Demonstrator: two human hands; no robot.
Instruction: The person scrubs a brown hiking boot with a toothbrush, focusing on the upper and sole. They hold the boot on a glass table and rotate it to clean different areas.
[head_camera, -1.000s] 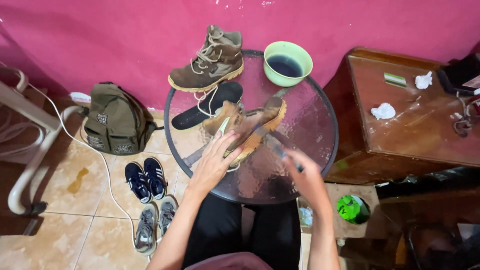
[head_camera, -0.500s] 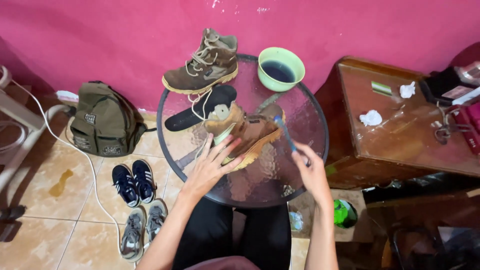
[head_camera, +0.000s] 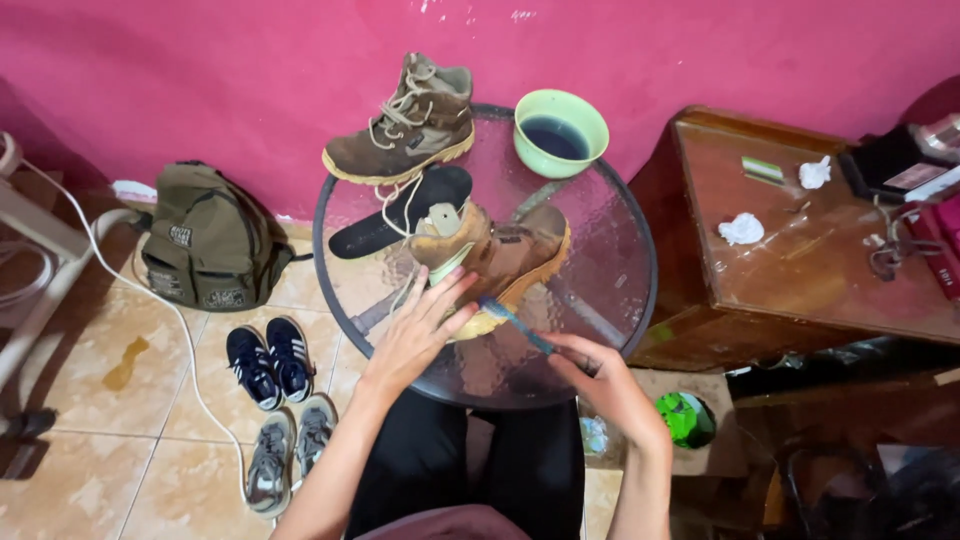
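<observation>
Boot in hand: a brown boot (head_camera: 497, 262) lies on its side near the middle of the round glass table (head_camera: 620, 300), sole edge turned toward the person, opening toward the left.
Left hand: the left hand (head_camera: 418, 335) rests flat on the boot's ankle and near side, fingers spread apart and pressing down, not curled round anything.
Right hand: the right hand (head_camera: 600, 375) has its fingers closed together on the handle of a small blue brush (head_camera: 518, 322), whose head touches the boot's sole edge.
How the boot handles: it looks stiff in the sole and softer in the upper, fairly heavy for a shoe, not fragile. On wet-looking textured glass it may slide, so a steady press from above seems wise. The ankle collar or heel gives the firmest hold.
Brush: light and thin, judged easy to twist in a wet grip.
Other things on the table: a second boot (head_camera: 405, 125) stands upright at the far edge, a black insole (head_camera: 405, 208) lies just beside it, and a green bowl (head_camera: 561, 130) of dark liquid sits at the far right.
Floor: a green backpack (head_camera: 205, 240), dark sneakers (head_camera: 268, 360) and grey sneakers (head_camera: 290, 450) lie to the left.
Right side: a wooden cabinet (head_camera: 800, 260) carries crumpled tissues.
</observation>
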